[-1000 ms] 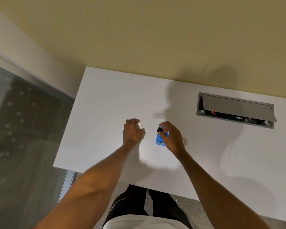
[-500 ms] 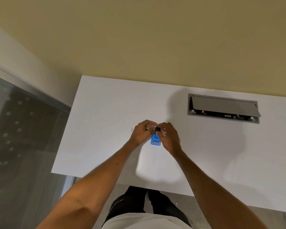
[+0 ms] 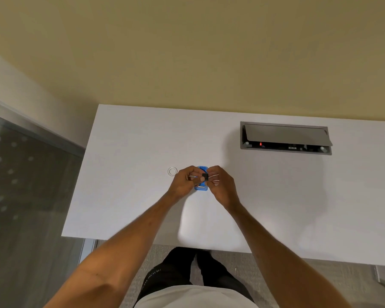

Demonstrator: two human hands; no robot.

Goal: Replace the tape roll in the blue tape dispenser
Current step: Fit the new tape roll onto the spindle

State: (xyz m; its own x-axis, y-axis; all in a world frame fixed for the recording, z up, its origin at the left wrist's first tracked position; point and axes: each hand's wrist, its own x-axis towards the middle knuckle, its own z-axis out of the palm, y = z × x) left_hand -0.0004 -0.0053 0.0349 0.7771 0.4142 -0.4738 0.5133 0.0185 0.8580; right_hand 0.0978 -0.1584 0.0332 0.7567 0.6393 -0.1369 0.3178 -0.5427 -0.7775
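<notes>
The blue tape dispenser point(image 3: 201, 188) sits between my two hands near the middle of the white desk point(image 3: 129, 196), mostly covered by my fingers. Over it is a small black spool point(image 3: 205, 176), with glints of a clear tape roll point(image 3: 215, 178) on either side of it. My left hand point(image 3: 182, 183) pinches the roll's left side, thumb against the spool. My right hand point(image 3: 221, 185) pinches the right side. I cannot tell whether the dispenser rests on the desk or is held. A second clear tape ring point(image 3: 172, 171) lies flat on the desk just left of my left hand.
A grey cable box point(image 3: 285, 138) with its lid raised is set into the desk at the back right. The desk's left edge meets a grey glass partition point(image 3: 27, 196). A yellow wall runs behind. My legs stand at the front edge.
My left hand left the clear ring on the desk and came right to join my right hand at the dispenser. Both hands now close on the spool and roll. The view shifted slightly.
</notes>
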